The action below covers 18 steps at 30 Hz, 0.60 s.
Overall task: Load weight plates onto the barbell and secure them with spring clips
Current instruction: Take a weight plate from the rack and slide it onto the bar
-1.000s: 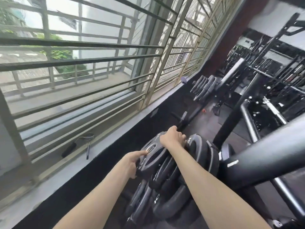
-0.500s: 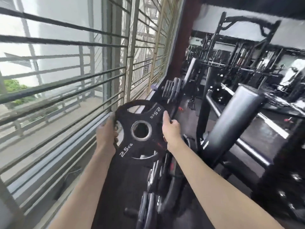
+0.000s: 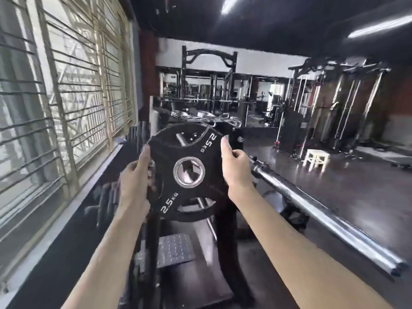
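A black 2.5 kg weight plate [image 3: 171, 150] with a steel-ringed centre hole is held upright in the air in front of me. My left hand [image 3: 136, 177] grips its left rim and my right hand [image 3: 235, 166] grips its right rim. The steel barbell [image 3: 316, 210] runs from just behind my right hand down to the lower right, its sleeve end near the frame's edge. Several spring clips [image 3: 200, 115] lie on top of the rack just behind the plate.
A barred window [image 3: 55, 97] and a black ledge run along the left. A black rack upright [image 3: 229, 248] and a metal step plate [image 3: 172, 249] stand below the plate. More plates [image 3: 109, 197] hang low at the left. A white stool [image 3: 317, 158] and cable machines stand at the right.
I have lifted the plate off the storage rack with both hands and turned right, away from the window. The barbell and the open gym floor have come into view.
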### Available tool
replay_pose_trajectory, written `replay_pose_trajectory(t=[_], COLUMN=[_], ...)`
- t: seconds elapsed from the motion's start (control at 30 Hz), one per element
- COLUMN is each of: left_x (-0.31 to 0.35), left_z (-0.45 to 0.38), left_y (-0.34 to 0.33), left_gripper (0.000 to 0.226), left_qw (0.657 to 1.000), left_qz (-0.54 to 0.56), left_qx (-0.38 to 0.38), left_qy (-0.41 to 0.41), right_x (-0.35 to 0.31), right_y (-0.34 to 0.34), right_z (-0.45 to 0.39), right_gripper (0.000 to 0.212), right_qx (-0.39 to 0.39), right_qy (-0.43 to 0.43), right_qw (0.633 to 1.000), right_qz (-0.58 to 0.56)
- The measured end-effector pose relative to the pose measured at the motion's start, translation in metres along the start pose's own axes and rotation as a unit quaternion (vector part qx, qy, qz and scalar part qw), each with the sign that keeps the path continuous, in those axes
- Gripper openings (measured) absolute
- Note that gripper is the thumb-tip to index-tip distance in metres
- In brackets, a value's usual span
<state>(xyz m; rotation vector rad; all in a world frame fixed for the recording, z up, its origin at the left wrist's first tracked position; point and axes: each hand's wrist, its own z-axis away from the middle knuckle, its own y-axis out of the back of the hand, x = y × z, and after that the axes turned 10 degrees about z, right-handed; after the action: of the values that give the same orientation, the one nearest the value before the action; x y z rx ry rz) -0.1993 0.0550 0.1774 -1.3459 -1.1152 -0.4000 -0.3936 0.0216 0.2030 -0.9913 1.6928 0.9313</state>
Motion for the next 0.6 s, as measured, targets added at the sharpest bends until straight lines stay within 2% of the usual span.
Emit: replay_pose_trajectory(t=[0.17,0.33,0.47,0.6], left_x=[-0.052,-0.1,-0.123,-0.129], left_z=[0.113,0.184,0.226,0.251], left_y=[-0.095,-0.17,-0.209,-0.229], left_gripper=[0.047,0.053,0.048,0.047], left_qw=[0.997,0.983,0.975,0.968], left_qz=[0.008,-0.035,-0.074,-0.141], left_qx=[-0.051,-0.136,-0.174,-0.19], left_qy=[0.059,0.118,0.114,0.084], right_x=[0.021,0.055,0.087,0.107], right_y=[0.165,0.29,0.347,0.369], right_z=[0.031,0.055,0.073,0.087], right_gripper=[0.047,0.046,0.05,0.077], right_qx=[0.059,0.152,0.203,0.174], right_qy=[-0.041,-0.109,-0.176,-0.258], right_qw=[0.997,0.982,0.963,0.949], right_qz=[0.009,0.019,0.027,-0.043])
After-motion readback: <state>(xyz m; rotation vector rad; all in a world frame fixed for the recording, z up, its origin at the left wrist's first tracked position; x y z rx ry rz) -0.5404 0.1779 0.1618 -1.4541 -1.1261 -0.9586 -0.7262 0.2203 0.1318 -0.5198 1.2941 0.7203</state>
